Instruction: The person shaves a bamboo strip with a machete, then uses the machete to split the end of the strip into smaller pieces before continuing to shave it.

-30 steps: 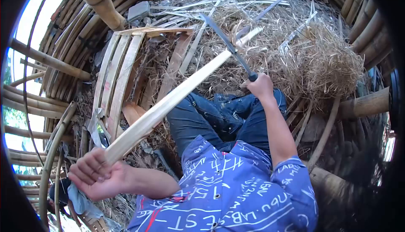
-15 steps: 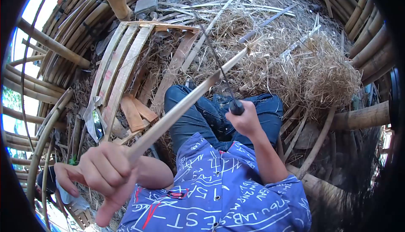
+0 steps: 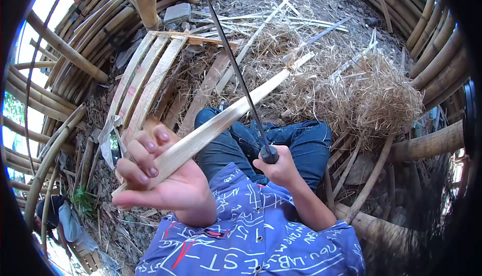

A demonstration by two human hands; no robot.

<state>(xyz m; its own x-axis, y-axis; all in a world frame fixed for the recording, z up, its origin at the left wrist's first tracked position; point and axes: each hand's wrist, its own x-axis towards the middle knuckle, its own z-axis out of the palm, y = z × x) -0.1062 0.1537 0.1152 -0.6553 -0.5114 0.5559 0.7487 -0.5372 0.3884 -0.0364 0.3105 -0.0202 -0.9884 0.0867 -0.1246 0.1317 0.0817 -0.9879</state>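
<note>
A long pale bamboo strip [image 3: 216, 123] slants from lower left to upper right. Its lower end rests in my left hand [image 3: 168, 180], palm turned up, with the fingers curled over the strip. My right hand [image 3: 281, 168] is wrapped round the dark handle of a long thin knife [image 3: 240, 78]. The blade points up and to the left and crosses the strip near its middle; whether they touch is not clear. Frayed fibres show near the strip's far end.
A pile of shavings [image 3: 386, 95] lies at the right, beyond my knees. Split bamboo slats [image 3: 145, 83] lean at the left. Bamboo poles [image 3: 432, 140] surround the spot. A grey block [image 3: 177, 12] lies at the back. Part of another person [image 3: 68, 221] shows at lower left.
My left hand has turned palm up and moved right with the strip. The knife in my right hand has swung up and left, and that hand has shifted slightly down and left.
</note>
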